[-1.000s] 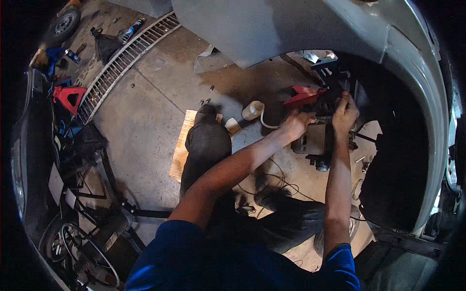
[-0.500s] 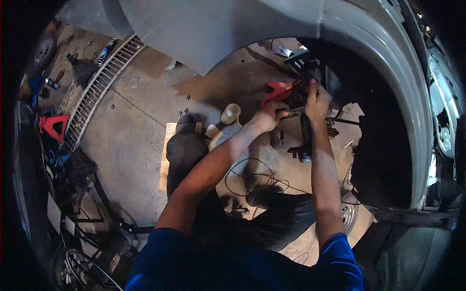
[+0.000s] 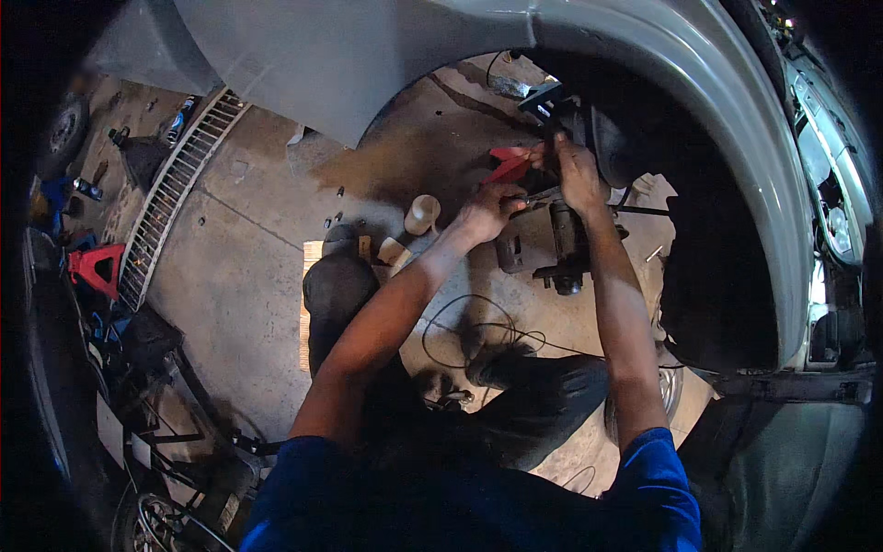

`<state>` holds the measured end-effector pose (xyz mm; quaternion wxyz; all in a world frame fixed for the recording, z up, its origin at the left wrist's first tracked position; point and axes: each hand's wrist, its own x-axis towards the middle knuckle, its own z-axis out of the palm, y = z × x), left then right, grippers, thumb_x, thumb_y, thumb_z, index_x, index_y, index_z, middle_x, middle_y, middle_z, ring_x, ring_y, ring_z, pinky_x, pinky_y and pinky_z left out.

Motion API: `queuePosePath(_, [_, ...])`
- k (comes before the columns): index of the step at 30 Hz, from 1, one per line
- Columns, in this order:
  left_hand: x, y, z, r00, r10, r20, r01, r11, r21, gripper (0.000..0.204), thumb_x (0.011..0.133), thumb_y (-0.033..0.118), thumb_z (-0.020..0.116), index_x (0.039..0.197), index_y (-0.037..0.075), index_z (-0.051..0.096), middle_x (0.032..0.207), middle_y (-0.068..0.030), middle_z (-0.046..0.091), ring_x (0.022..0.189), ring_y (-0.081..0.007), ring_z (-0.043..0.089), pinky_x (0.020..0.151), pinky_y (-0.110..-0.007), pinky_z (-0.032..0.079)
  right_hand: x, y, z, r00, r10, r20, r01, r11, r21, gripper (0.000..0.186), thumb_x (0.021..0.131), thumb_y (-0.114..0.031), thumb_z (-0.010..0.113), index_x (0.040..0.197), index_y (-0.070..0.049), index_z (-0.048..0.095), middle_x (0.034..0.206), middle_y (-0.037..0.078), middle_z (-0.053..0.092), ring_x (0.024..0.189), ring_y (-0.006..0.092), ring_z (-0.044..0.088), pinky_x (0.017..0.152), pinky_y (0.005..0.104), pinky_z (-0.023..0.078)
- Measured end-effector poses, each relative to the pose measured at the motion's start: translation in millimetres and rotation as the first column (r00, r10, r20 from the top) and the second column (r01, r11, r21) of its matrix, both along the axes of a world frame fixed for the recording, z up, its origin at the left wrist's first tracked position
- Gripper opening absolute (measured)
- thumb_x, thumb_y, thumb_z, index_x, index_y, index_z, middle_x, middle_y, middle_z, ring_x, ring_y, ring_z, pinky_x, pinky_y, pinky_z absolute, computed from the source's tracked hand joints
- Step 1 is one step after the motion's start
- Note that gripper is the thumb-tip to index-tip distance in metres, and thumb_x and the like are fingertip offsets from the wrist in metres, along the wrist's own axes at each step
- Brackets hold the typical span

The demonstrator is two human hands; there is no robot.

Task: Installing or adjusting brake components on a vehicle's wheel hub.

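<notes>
My left hand (image 3: 491, 212) is closed on a slim metal tool (image 3: 538, 197), just above a dark cylindrical metal assembly (image 3: 568, 241) under the wheel arch. My right hand (image 3: 579, 177) is higher and to the right, fingers closed at dark parts on the assembly's upper end; what they grip is hidden. A red jack stand (image 3: 506, 164) stands behind both hands. What looks like fingertips (image 3: 532, 154) shows beside it; I cannot tell whose.
The grey fender (image 3: 644, 37) arches overhead and right. A beige container (image 3: 421, 214), cardboard (image 3: 313, 285) and looped cable (image 3: 432, 322) lie near my legs. Leftward are a slatted metal ramp (image 3: 166, 212), another red stand (image 3: 95, 270), a tyre (image 3: 64, 133) and a black frame (image 3: 184, 396).
The view has shifted, so more fender fills the top and both hands appear higher and further left. The skin-toned fingertips now show beside the red stand. Both my hands stay closed at the assembly.
</notes>
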<state>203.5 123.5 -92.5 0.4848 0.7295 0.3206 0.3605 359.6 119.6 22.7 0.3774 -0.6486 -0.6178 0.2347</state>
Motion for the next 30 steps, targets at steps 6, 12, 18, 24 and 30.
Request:
queuePosePath(6, [-0.9,1.0,-0.9,0.998,0.004,0.055,-0.005,1.0,0.004,0.03,0.084,0.028,0.063,0.106,0.008,0.065,0.104,-0.017,0.064,0.1,-0.0322,0.06,0.085,-0.039,0.046,-17.5,-8.0,20.0,1.0,0.01,-0.001,-0.01,0.996,-0.091,0.065,0.096,-0.05,0.033,0.089,0.007,0.063,0.081,0.013,0.066,0.075,0.0197,0.062,0.074,0.031,0.046])
queuePosePath(12, [-0.9,-1.7,6.3,1.0,-0.013,0.001,0.013,1.0,0.011,0.03,0.085,0.03,0.062,0.106,0.009,0.065,0.104,-0.0166,0.064,0.1,-0.0318,0.06,0.086,-0.039,0.046,-4.7,-4.2,10.2,0.997,0.039,-0.07,-0.047,0.991,-0.126,0.069,0.096,-0.052,0.028,0.091,0.006,0.063,0.082,0.013,0.066,0.075,0.0218,0.061,0.074,0.032,0.044])
queuePosePath(18, [-2.4,1.2,4.3,0.999,-0.042,-0.002,0.042,0.999,-0.034,0.028,0.085,0.028,0.062,0.108,0.011,0.064,0.111,-0.0134,0.062,0.105,-0.0306,0.057,0.09,-0.039,0.044,-7.8,-4.4,13.6,0.994,0.083,-0.069,-0.091,0.99,-0.111,0.069,0.096,-0.053,0.029,0.094,0.008,0.062,0.081,0.012,0.066,0.074,0.0182,0.062,0.072,0.0292,0.047])
queuePosePath(24, [-1.5,0.1,9.2,0.999,-0.03,-0.034,0.031,0.999,0.018,0.03,0.084,0.028,0.063,0.107,0.008,0.065,0.105,-0.0168,0.064,0.099,-0.0308,0.061,0.086,-0.037,0.046,-9.5,-6.6,19.9,0.997,0.052,-0.05,-0.058,0.989,-0.135,0.071,0.095,-0.056,0.029,0.097,0.008,0.062,0.083,0.013,0.066,0.076,0.0179,0.062,0.073,0.0288,0.047])
queuePosePath(30, [0.4,1.1,1.6,0.999,-0.039,-0.001,0.039,0.995,-0.096,0.03,0.085,0.026,0.062,0.109,0.009,0.064,0.113,-0.0145,0.061,0.106,-0.0309,0.057,0.09,-0.038,0.045,-9.0,-5.3,15.8,0.994,0.082,-0.074,-0.091,0.987,-0.13,0.071,0.095,-0.055,0.029,0.097,0.008,0.062,0.084,0.013,0.066,0.077,0.0184,0.062,0.074,0.0294,0.047])
